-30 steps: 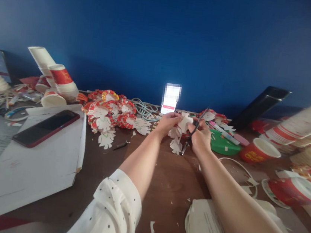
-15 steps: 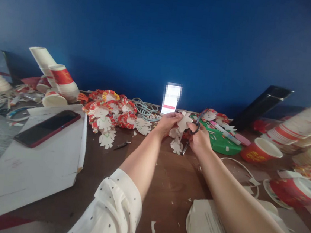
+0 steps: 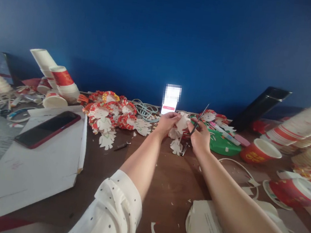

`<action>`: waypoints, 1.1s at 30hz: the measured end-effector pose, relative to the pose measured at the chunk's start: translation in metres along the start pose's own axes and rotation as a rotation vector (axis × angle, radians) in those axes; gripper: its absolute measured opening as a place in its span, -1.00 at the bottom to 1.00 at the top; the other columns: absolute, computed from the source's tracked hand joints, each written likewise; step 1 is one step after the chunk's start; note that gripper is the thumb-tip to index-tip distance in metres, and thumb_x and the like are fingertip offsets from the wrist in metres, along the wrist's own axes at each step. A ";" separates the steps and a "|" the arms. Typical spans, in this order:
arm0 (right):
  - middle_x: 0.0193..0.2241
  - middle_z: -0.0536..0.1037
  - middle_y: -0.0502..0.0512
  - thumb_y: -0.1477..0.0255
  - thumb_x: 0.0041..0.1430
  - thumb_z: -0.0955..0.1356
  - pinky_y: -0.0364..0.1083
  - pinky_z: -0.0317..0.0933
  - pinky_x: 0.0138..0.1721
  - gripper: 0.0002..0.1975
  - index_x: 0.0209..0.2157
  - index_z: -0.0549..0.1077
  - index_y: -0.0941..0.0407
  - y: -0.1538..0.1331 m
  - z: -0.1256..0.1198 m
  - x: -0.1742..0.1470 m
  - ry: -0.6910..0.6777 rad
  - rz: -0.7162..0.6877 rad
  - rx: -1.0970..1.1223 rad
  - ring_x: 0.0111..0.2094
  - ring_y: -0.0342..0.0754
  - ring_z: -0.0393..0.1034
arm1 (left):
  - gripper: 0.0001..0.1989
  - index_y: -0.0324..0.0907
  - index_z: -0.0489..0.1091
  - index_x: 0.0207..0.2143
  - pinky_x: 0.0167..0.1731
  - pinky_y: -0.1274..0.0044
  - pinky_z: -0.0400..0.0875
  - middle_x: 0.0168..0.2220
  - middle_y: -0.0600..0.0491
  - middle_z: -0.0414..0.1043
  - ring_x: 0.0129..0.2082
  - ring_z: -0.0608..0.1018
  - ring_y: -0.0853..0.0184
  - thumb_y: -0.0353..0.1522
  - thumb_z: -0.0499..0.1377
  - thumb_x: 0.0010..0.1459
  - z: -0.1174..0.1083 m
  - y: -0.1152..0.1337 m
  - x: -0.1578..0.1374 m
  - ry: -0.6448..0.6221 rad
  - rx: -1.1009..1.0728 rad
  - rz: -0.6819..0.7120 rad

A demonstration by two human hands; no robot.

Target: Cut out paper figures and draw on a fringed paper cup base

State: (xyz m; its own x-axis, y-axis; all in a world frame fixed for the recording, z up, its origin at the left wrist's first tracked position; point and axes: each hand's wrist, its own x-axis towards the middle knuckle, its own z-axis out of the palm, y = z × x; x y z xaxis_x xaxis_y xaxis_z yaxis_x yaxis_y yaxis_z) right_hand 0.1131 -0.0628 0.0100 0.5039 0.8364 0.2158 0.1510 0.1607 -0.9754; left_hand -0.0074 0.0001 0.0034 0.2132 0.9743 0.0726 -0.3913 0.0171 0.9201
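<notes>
My left hand pinches a white paper cutout by its left side, above the table. Closed around a pair of dark scissors, my right hand is at the cutout's right edge; the scissors' tip points up and away. Whether its thumb also touches the paper, I cannot tell. Below the hands lies another white figure-shaped cutout, with a thin dark tool beside it. To the left is a pile of red-and-white paper figures.
A phone with a lit screen stands against the blue wall. Another phone lies on a white board at left. Stacked paper cups lean behind it. At right are a red cup, green paper and a black bottle.
The scissors have turned in my right hand, so their tip now sticks up and away from the cutout. My left hand keeps its pinch on the paper.
</notes>
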 end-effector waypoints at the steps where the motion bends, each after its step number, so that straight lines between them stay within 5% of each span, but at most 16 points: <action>1: -0.50 0.51 -0.03 0.17 -0.07 0.47 -0.12 0.26 -0.42 -0.53 -0.13 0.52 0.13 -0.003 -0.001 -0.002 0.023 -0.061 -0.045 -0.47 -0.10 0.37 | -0.84 -0.23 0.44 -0.44 -0.56 0.61 0.21 -0.61 0.16 0.36 -0.64 0.33 0.51 -0.33 0.34 0.00 0.000 0.001 0.000 0.027 0.026 0.012; 5: -0.50 0.50 -0.03 0.12 -0.01 0.45 -0.12 0.29 -0.39 -0.53 -0.10 0.51 0.10 -0.015 0.000 -0.015 0.007 -0.233 -0.125 -0.46 -0.10 0.39 | -0.88 -0.24 0.47 -0.44 -0.50 0.61 0.25 -0.56 0.14 0.40 -0.57 0.37 0.50 -0.39 0.35 -0.03 0.001 0.003 -0.001 0.094 0.068 0.043; 12: -0.66 0.44 -0.07 0.05 -0.22 0.55 -0.16 0.16 -0.62 -0.52 -0.38 0.46 0.10 -0.016 0.008 -0.023 -0.321 0.030 -0.069 -0.65 -0.10 0.35 | -0.90 -0.23 0.48 -0.43 -0.46 0.60 0.26 -0.55 0.13 0.40 -0.54 0.37 0.48 -0.37 0.31 -0.01 -0.003 0.001 0.003 0.113 0.063 0.073; 18: -0.66 0.48 -0.04 0.03 -0.23 0.55 -0.19 0.13 -0.66 -0.51 -0.40 0.46 0.11 -0.011 0.006 -0.015 -0.334 0.144 -0.061 -0.67 -0.13 0.35 | -0.86 -0.24 0.45 -0.47 -0.50 0.61 0.21 -0.59 0.16 0.35 -0.59 0.31 0.51 -0.35 0.31 -0.02 -0.003 0.001 0.003 0.099 0.000 0.050; 33: -0.63 0.50 -0.06 0.17 -0.28 0.59 -0.16 0.20 -0.66 -0.59 -0.40 0.53 0.09 -0.002 0.002 -0.008 -0.367 0.116 -0.073 -0.68 -0.11 0.37 | -0.79 -0.24 0.45 -0.46 -0.52 0.60 0.24 -0.60 0.14 0.35 -0.59 0.37 0.48 -0.31 0.38 -0.09 -0.006 -0.007 0.011 0.082 -0.121 -0.017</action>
State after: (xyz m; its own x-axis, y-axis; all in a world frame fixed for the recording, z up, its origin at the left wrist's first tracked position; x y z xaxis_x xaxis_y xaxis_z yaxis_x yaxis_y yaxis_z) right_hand 0.1072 -0.0694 0.0104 0.1856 0.9807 0.0609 0.1777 0.0275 -0.9837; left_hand -0.0076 0.0120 -0.0043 0.1484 0.9887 0.0214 -0.4943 0.0554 0.8675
